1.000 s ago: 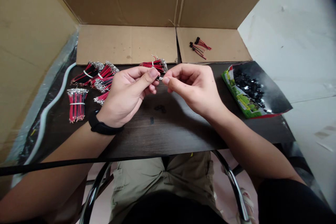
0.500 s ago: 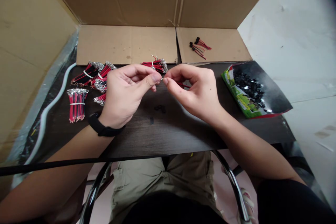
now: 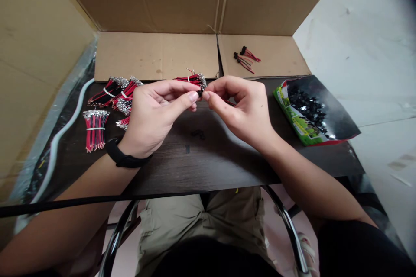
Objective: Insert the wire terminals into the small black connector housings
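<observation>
Between thumb and index finger, my left hand (image 3: 156, 114) pinches a small black connector (image 3: 199, 93). My right hand (image 3: 242, 108) meets it fingertip to fingertip and grips a red wire (image 3: 230, 102), most of which is hidden behind the fingers. The wire's end is at the connector, but whether it sits inside cannot be made out. Just behind the fingertips lies a tied bundle of red and black wires (image 3: 191, 78). More tied bundles (image 3: 95, 130) rest to the left of my left hand, partly covered by it.
An open bag of black connectors (image 3: 307, 108) stands on the right of the dark table (image 3: 208, 169). Several wired connectors (image 3: 243, 58) lie on the cardboard (image 3: 276, 56) at the back. Small black pieces (image 3: 197, 134) lie nearer me. Cardboard walls rise behind and left.
The black connector now shows between the fingertips, where a metal wire end showed before. My right hand has shifted slightly up and tilted.
</observation>
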`<state>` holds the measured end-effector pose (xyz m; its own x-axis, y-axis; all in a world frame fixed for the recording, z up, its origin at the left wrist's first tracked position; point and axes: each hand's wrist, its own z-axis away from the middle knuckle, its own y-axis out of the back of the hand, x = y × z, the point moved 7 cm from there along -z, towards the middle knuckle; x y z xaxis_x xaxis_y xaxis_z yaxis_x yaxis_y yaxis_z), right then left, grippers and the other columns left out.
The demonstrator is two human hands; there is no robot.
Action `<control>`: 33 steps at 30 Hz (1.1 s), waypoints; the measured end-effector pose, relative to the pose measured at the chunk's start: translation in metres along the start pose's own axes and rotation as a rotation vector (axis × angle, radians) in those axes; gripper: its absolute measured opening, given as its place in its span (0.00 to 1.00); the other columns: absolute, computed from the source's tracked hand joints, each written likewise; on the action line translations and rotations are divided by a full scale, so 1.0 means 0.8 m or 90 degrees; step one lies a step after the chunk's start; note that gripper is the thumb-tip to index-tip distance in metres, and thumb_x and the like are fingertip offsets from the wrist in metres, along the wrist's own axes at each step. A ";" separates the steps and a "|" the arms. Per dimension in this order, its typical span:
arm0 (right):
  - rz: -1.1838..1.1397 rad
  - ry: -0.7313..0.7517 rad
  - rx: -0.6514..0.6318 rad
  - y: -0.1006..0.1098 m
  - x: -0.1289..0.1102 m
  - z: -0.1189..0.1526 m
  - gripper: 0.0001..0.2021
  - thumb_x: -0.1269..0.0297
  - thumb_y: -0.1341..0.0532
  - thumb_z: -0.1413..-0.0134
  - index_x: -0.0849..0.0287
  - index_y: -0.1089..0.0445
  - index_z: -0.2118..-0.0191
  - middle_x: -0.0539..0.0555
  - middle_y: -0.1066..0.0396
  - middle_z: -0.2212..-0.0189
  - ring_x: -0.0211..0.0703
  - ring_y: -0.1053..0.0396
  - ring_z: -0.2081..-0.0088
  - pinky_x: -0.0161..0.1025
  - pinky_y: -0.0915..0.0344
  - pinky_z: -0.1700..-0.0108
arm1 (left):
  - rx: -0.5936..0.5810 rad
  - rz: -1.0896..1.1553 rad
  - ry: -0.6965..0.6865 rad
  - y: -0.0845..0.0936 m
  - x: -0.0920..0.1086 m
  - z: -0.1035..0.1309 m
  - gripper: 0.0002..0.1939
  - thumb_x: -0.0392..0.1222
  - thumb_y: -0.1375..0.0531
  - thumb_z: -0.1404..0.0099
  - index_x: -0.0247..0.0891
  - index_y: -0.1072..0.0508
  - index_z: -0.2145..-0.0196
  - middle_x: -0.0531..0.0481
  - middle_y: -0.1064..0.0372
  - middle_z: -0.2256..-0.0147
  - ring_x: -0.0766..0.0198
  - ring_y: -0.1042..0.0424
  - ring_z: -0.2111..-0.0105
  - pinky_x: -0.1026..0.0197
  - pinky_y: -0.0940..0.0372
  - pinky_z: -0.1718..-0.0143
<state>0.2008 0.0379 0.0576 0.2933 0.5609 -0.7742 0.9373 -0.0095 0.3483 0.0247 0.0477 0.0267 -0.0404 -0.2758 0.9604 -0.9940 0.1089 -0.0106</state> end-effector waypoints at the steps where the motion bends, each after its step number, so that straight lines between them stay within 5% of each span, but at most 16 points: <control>1: 0.000 -0.003 -0.005 -0.001 0.001 0.000 0.13 0.56 0.33 0.31 0.60 0.21 0.64 0.51 0.22 0.71 0.36 0.33 0.71 0.36 0.32 0.65 | 0.001 0.002 0.001 0.000 0.001 0.000 0.06 0.42 0.24 0.34 0.47 0.12 0.59 0.51 0.17 0.62 0.63 0.21 0.66 0.58 0.22 0.58; 11: -0.028 -0.073 0.011 0.001 0.008 0.001 0.19 0.46 0.30 0.34 0.58 0.22 0.65 0.52 0.23 0.71 0.39 0.32 0.70 0.38 0.33 0.65 | 0.043 -0.088 -0.050 0.001 0.017 0.007 0.03 0.44 0.26 0.30 0.47 0.13 0.59 0.51 0.18 0.61 0.60 0.20 0.64 0.53 0.23 0.56; 23: 0.032 0.046 -0.018 -0.003 0.000 0.002 0.09 0.62 0.36 0.30 0.59 0.21 0.62 0.51 0.24 0.70 0.37 0.35 0.71 0.37 0.34 0.64 | 0.035 -0.095 -0.038 -0.002 0.016 0.009 0.02 0.43 0.28 0.29 0.45 0.14 0.59 0.52 0.19 0.62 0.61 0.21 0.65 0.55 0.25 0.57; 33: -0.035 -0.023 0.003 -0.011 0.016 0.005 0.14 0.52 0.33 0.31 0.58 0.23 0.63 0.50 0.25 0.71 0.36 0.35 0.72 0.36 0.36 0.66 | 0.054 -0.097 -0.042 0.000 0.013 0.006 0.02 0.43 0.28 0.29 0.46 0.14 0.59 0.51 0.19 0.62 0.61 0.21 0.64 0.55 0.25 0.56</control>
<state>0.1970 0.0419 0.0425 0.2483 0.5301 -0.8108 0.9530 0.0163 0.3026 0.0239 0.0400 0.0352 0.1075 -0.3447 0.9325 -0.9940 -0.0186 0.1078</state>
